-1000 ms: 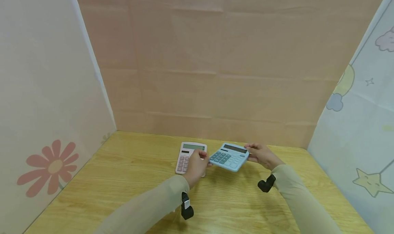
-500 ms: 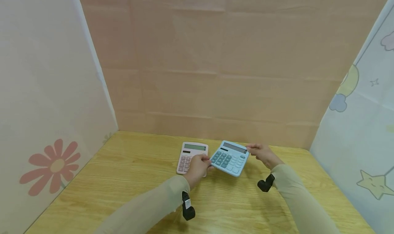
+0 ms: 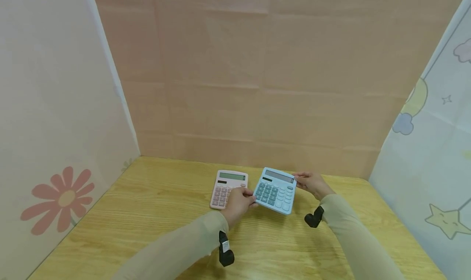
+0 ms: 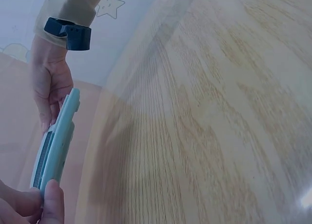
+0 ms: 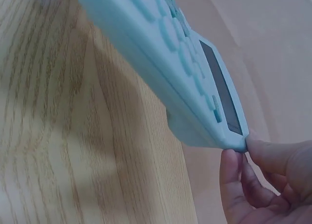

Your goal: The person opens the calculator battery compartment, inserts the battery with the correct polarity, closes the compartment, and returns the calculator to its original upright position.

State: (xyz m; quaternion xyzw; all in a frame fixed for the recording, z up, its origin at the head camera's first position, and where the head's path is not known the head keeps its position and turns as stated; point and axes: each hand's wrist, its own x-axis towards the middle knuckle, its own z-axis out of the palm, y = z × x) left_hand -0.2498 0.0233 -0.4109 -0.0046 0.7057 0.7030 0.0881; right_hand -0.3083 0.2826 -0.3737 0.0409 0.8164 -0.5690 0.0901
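Note:
A light blue calculator [image 3: 274,190] is held above the table, tilted so its keys and display face the head camera. My left hand [image 3: 239,204] pinches its lower left corner between thumb and fingers. At the upper right corner, my right hand [image 3: 312,184] pinches it beside the display, as the right wrist view also shows on the calculator [image 5: 180,87]. A pink calculator [image 3: 223,190] lies on the table just left of the blue one, its lower right part hidden behind my left hand.
The wooden table [image 3: 154,218] ends at a peach cloth backdrop [image 3: 220,108]. A white panel with a red flower [image 3: 66,198] stands on the left, and another with a star [image 3: 447,220] on the right. A black wrist camera [image 3: 226,249] sits on the left sleeve.
The blue calculator has turned in my hands: its lower edge has swung downward and its face has tilted more toward the head camera. The pink calculator stays put.

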